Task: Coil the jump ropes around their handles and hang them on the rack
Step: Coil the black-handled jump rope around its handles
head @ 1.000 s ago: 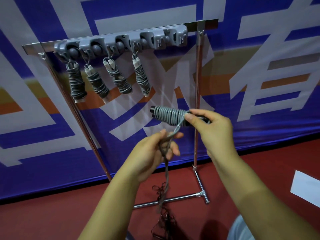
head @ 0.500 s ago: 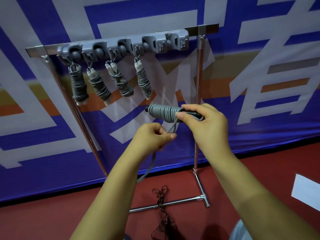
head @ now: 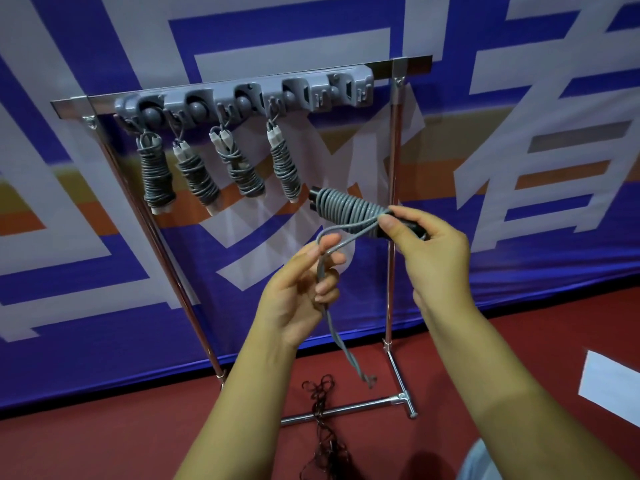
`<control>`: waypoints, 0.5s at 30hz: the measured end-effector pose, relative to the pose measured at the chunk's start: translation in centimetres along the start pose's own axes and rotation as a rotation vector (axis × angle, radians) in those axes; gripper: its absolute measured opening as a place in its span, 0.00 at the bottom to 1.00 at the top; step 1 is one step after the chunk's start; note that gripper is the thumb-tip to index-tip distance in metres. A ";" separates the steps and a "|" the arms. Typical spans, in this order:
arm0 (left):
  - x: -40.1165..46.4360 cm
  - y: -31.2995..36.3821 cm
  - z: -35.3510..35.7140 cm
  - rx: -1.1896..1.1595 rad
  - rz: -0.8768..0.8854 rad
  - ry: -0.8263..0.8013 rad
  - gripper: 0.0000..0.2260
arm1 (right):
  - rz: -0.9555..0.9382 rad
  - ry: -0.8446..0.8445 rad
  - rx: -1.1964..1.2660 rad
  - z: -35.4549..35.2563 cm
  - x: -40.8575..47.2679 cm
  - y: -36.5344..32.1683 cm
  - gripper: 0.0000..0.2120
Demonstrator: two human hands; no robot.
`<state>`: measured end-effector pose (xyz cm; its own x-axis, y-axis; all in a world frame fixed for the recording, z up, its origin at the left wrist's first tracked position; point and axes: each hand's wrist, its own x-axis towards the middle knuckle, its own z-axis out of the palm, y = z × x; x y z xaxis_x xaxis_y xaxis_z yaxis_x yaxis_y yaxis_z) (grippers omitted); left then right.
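The right hand point(head: 433, 251) grips the black cylindrical handles point(head: 405, 227) of a grey jump rope, thumb and fingers curled round their near end, holding them roughly level and tilted slightly down to the right in front of the chrome metal rack point(head: 394, 216). Most of the handles' length is wrapped in tight turns of grey cord point(head: 346, 207), with a black end cap showing at the far left of the coil. From the coil a loose stretch of the same cord point(head: 341, 344) runs down and left to the left hand point(head: 298, 289), which pinches it between thumb and curled fingers; below that hand the doubled, twisted tail hangs free, its end dangling above the red floor point(head: 104, 445) and just in front of the rack's base bar. Along the rack's top rail sits a grey plastic holder strip with round knobs and hooks point(head: 242, 100), and four coiled grey jump ropes point(head: 221, 171) with white handle tips hang from its left and middle hooks, side by side and slightly tilted; the rightmost slots of the strip carry nothing. A tangled dark cord point(head: 323, 427) lies on the floor across the rack's foot, between the two forearms. Behind the rack hangs a blue banner with large white, orange and tan shapes point(head: 519, 133), and a white sheet point(head: 609, 386) lies on the floor at the right edge.
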<state>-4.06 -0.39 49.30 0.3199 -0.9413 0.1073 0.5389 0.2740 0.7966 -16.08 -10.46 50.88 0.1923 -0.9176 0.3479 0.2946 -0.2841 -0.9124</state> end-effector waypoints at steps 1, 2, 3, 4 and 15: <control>-0.1 0.0 0.0 0.011 0.023 -0.011 0.07 | 0.027 0.003 0.035 0.0 0.1 0.1 0.08; -0.2 0.0 0.0 0.058 0.049 -0.017 0.06 | 0.056 0.008 0.068 -0.1 0.2 0.1 0.07; -0.4 -0.1 0.1 0.126 0.074 -0.022 0.06 | 0.085 0.011 0.101 -0.1 0.2 0.1 0.07; -0.6 -0.2 0.2 0.208 0.094 -0.032 0.08 | 0.113 0.013 0.134 -0.2 0.3 0.1 0.06; -2.4 0.5 0.4 0.973 -0.247 0.010 0.16 | 0.241 -0.108 0.242 -0.5 -0.7 -0.2 0.14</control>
<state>-4.86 1.97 49.71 0.2942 -0.9472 -0.1278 -0.2791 -0.2130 0.9364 -16.73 -9.90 50.70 0.3772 -0.9119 0.1617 0.4395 0.0227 -0.8979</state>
